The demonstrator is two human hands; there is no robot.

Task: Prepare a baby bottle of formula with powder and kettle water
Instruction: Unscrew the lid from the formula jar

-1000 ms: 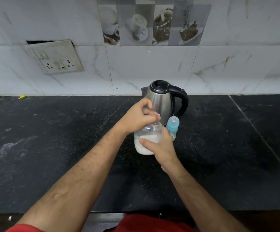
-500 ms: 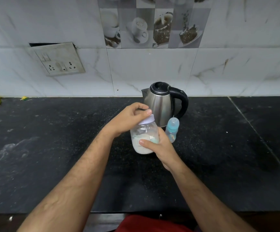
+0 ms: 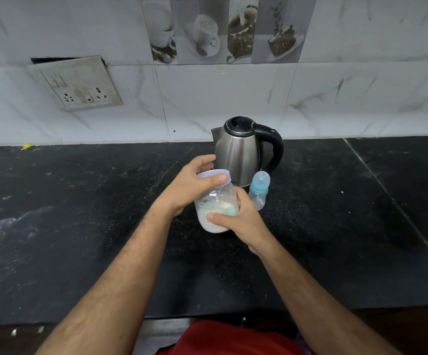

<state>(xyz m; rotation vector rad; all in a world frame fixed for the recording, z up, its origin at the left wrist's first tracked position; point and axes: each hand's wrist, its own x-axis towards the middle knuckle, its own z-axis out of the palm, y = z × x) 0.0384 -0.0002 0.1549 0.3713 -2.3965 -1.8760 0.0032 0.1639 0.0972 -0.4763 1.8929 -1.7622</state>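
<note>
Change over the last second. I see the powder jar raised slightly off its earlier low position and tipped, its top now leaning left. The left hand, which covered the pale lid from above, now grips it by the rim, so the lid's top shows. The right hand's thumb now lies lower across the jar wall.
</note>
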